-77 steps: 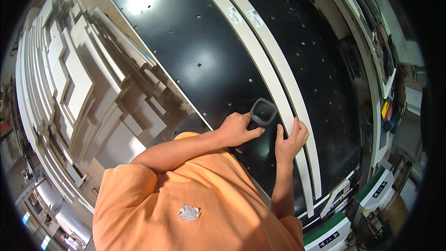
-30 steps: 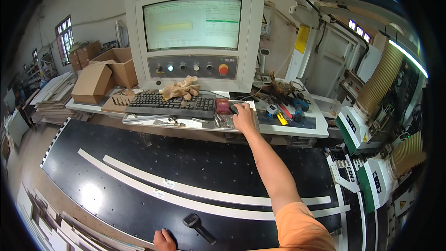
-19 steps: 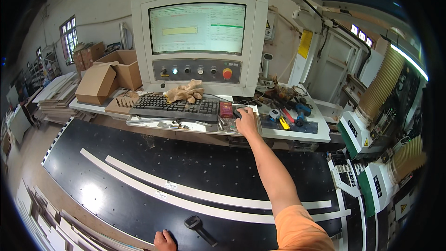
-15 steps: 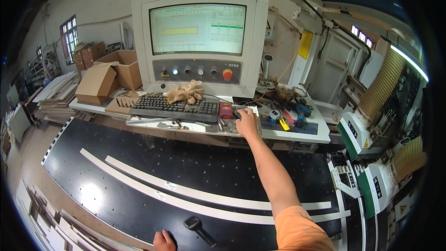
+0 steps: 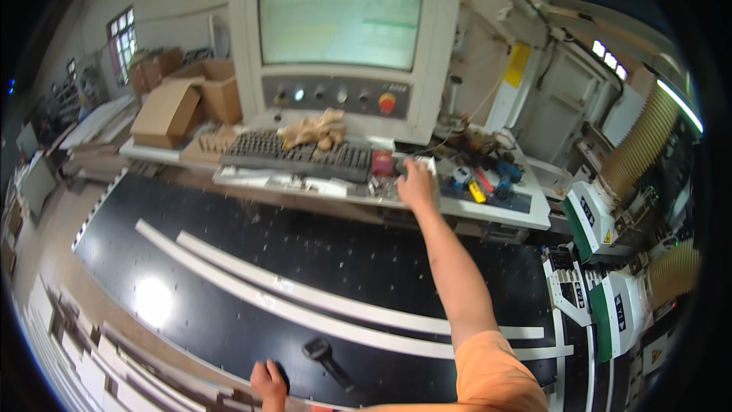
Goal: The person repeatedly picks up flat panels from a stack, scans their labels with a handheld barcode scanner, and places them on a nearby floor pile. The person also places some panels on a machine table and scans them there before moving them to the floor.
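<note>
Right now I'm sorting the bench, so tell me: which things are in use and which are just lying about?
In use:
right hand reaching onto the console shelf beside the keyboard
left hand on the black table, near the handheld scanner

Lying about:
two white strips
cardboard boxes
work gloves

the scene is evenly bright, lit by daylight from a window (image 5: 122,34) at the far left and a strip lamp (image 5: 679,107) at the right rim. the monitor screen (image 5: 339,25) is washed out to a pale green, its contents unreadable. 1 hard white glare spot sits on the glossy black table (image 5: 152,301) at lower left. shadows are soft and short. the whole picture is slightly smeared by motion, most at the right hand (image 5: 418,185) and the clutter around it. fisheye bending curves the white strips (image 5: 305,297) and the table's edges, and a black vignette rings the frame.
</note>
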The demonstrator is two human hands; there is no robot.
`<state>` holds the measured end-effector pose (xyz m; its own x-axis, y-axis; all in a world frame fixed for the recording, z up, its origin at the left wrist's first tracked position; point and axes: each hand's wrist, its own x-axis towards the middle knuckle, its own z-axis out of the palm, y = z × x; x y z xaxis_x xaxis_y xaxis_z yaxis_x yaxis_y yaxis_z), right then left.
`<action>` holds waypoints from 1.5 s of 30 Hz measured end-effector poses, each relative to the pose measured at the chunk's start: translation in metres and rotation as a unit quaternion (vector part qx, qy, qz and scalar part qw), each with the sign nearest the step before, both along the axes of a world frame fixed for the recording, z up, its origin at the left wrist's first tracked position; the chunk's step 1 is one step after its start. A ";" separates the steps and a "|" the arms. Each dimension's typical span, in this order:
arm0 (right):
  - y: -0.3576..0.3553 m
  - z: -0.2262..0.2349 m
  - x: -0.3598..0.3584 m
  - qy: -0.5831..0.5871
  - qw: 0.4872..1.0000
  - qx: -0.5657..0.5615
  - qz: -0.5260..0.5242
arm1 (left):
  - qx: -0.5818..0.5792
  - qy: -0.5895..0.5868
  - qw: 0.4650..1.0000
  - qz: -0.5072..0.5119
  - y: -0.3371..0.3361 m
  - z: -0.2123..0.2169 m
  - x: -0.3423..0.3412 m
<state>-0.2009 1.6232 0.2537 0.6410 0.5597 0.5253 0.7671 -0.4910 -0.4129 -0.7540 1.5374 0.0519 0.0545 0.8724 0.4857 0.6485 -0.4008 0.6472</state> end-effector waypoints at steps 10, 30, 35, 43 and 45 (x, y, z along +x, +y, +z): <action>-0.070 -0.005 -0.067 -0.178 0.942 0.259 0.120 | -0.305 0.051 0.946 -0.099 -0.015 0.070 0.023; -0.278 -0.154 -0.166 0.111 0.947 -0.109 0.281 | -0.297 0.137 0.933 -0.152 0.046 0.149 0.058; -0.278 -0.156 -0.164 0.092 0.950 -0.095 0.282 | -0.340 0.200 0.907 -0.149 0.068 0.169 0.069; -0.277 -0.152 -0.166 0.094 0.950 -0.094 0.282 | -0.341 0.180 0.909 -0.160 0.076 0.176 0.071; -0.277 -0.155 -0.165 0.097 0.949 -0.092 0.284 | -0.344 0.177 0.909 -0.155 0.077 0.176 0.072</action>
<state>-0.3654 1.3457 0.0989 0.2833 0.9149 0.2877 0.8476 -0.0985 -0.5214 -0.6822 1.6141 0.2281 0.3958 0.8795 -0.2643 0.7900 -0.1793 0.5863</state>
